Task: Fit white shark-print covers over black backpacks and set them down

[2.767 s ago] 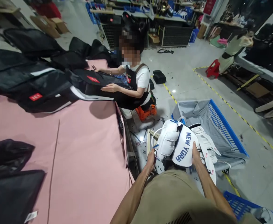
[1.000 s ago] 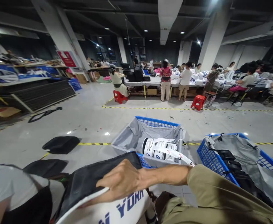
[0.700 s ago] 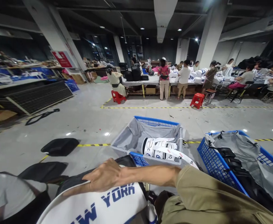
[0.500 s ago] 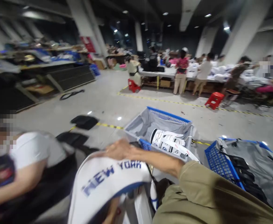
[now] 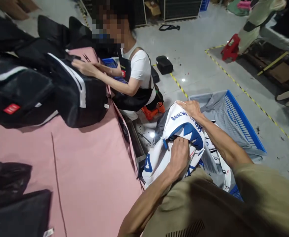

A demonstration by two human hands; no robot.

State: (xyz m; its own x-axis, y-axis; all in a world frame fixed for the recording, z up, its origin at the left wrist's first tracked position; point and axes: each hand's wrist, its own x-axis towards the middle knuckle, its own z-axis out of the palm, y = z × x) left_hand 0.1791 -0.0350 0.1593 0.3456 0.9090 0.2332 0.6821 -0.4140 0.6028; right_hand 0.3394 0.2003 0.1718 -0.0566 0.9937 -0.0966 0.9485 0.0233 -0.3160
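Between both hands, the white bag (image 5: pixel 176 138) hangs over the blue bin (image 5: pixel 243 128): left hand (image 5: pixel 180 156) clenches its front, right hand (image 5: pixel 192 108) grips its top; a loose strap may snag.

Left of my grip, the pink surface (image 5: pixel 90 171) is carrying black bags (image 5: pixel 47 85), lying directly on it.

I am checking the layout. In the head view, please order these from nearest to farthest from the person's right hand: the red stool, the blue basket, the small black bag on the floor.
From the right hand:
1. Blue basket, just right of it.
2. Small black bag, on the floor beyond, slightly left.
3. Red stool, far at upper right.
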